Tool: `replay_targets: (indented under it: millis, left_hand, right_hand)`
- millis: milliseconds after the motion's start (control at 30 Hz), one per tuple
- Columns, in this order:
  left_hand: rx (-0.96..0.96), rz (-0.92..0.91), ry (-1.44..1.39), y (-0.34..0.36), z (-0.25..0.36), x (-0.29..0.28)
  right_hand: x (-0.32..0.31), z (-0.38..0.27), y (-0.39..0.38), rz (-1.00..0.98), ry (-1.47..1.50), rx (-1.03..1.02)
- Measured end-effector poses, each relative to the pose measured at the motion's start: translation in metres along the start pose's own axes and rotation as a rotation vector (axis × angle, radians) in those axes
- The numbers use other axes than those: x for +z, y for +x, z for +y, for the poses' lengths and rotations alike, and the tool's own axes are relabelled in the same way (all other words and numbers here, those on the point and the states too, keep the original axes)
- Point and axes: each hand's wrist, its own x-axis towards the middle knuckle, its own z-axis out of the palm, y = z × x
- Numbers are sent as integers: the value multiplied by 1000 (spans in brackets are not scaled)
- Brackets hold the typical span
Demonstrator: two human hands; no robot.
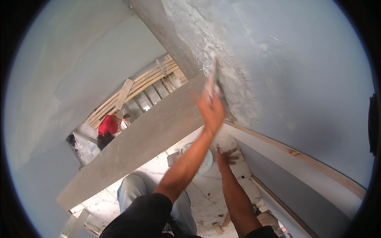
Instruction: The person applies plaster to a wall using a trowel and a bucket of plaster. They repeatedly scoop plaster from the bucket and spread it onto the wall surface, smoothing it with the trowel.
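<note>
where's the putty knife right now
In the head view the putty knife is up at centre, held in the left hand and pressed against the rough grey patch on the wall, above the white bucket.

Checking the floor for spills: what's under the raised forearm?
Below the left hand's forearm sits a round whitish bucket on the splattered floor. The arm covers the bucket's left part, so its contents stay unseen.
</note>
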Motion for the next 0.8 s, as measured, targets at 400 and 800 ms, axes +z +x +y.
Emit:
replay_targets:
  millis: [400,800]
  left_hand:
    - [64,98,66,64,42,-44]
    - [452,-41,-73,1,36,-2]
  right_hand:
    - [-3,8,8,-16,41,-13]
    - [3,2,9,20,-45,18]
